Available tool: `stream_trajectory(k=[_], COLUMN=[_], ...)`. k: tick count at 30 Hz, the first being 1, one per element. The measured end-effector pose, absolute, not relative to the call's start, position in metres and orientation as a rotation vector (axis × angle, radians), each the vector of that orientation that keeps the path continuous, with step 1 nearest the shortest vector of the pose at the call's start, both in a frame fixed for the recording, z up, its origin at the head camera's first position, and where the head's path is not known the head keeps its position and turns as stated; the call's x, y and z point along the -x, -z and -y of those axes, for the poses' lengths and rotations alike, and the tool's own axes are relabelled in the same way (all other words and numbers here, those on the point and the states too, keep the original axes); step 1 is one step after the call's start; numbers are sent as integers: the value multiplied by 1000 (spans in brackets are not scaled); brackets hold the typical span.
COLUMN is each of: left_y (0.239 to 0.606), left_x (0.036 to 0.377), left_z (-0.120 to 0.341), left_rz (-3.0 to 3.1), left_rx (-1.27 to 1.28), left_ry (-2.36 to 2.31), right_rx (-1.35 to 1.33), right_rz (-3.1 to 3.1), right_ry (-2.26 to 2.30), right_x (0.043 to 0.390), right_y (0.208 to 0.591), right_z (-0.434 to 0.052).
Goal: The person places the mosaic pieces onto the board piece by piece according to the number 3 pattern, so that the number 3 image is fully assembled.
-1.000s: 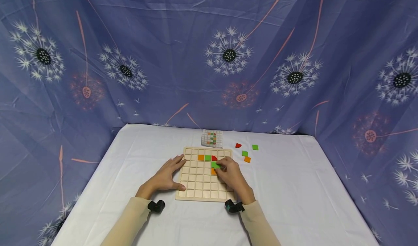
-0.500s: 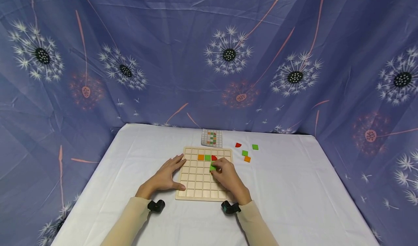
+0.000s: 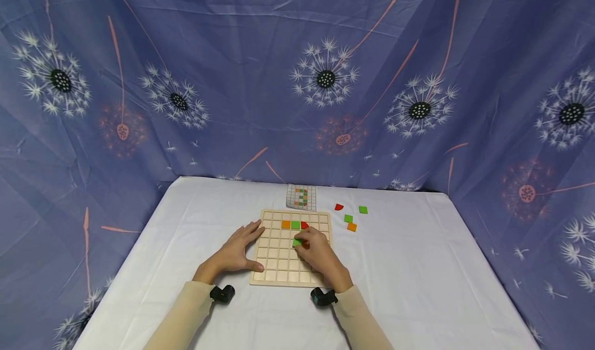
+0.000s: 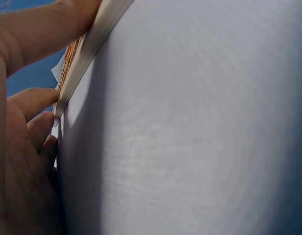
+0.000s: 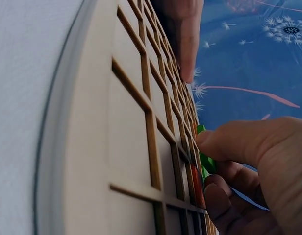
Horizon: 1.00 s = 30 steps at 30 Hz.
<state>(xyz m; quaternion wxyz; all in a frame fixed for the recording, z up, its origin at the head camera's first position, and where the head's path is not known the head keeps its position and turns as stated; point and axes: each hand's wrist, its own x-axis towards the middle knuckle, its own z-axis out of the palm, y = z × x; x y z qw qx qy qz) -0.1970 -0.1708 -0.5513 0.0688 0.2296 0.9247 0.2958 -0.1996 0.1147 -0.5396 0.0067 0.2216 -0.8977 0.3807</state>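
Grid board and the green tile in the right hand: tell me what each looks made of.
Grid board: pale, unpainted wood by the look of it, matte, with raised slats framing square cells, clearest in the right wrist view. Green tile, pinched by the right hand: flat, evenly coloured, probably painted wood or plastic; the pictures leave that open.

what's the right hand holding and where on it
The right hand pinches a green tile by its edge between thumb and fingertips, over the wooden grid board.
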Motion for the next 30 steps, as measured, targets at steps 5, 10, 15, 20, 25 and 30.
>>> stream_trajectory(k=[5, 10, 15, 20, 25, 30], left_y=[551, 551, 552, 553, 550, 545], left_x=[197, 197, 197, 197, 198, 197], left_z=[171, 171, 171, 172, 172, 172], left_rz=[-2788, -2784, -2789, -2791, -2783, -2780], left_rx=[-697, -692, -696, -706, -711, -722], left_ry=[-891, -897, -896, -884, -858, -823], right_rx=[-723, -740, -737, -749, -746, -748], right_rz=[2836, 2846, 2866, 2860, 2865, 2878], right_ry=[-1173, -1131, -1091, -1071, -1061, -1055], right_x=[200, 199, 199, 199, 202, 203], right_y=[541, 541, 540, 538, 538, 539], right_z=[-111, -108, -107, -107, -107, -107])
